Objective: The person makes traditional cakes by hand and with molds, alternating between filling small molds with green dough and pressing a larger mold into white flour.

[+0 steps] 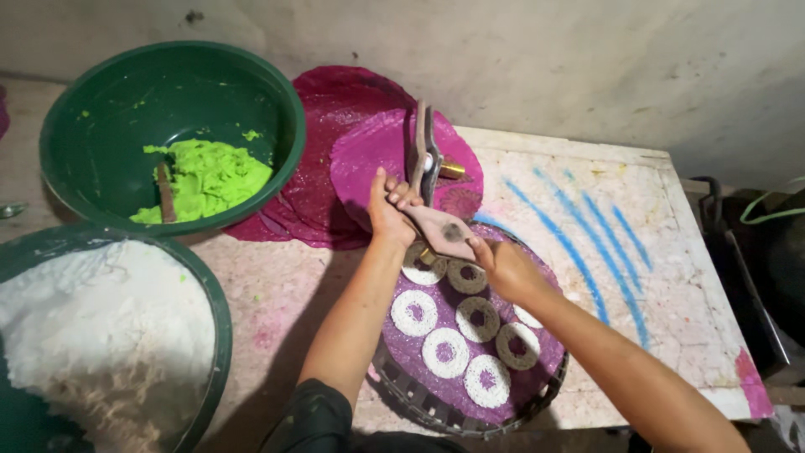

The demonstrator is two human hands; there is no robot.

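Observation:
My left hand [388, 211] grips the near end of a metal press tool [426, 159] with long handles and a brass cylinder. My right hand [501, 264] pinches the tool's flat plate [444, 231] from the right. Both hands hover over a round purple tray [537, 369] that holds several coiled noodle rings, some white [414, 313], some brownish [477, 319]. The tool's lower part is hidden behind the plate and my fingers.
A green basin [75, 109] with bright green dough and a stick sits at the back left. A second green basin [220, 319] of white dough fills the near left. Magenta trays [327, 109] are stacked behind. A dark stove stands at right [755, 277].

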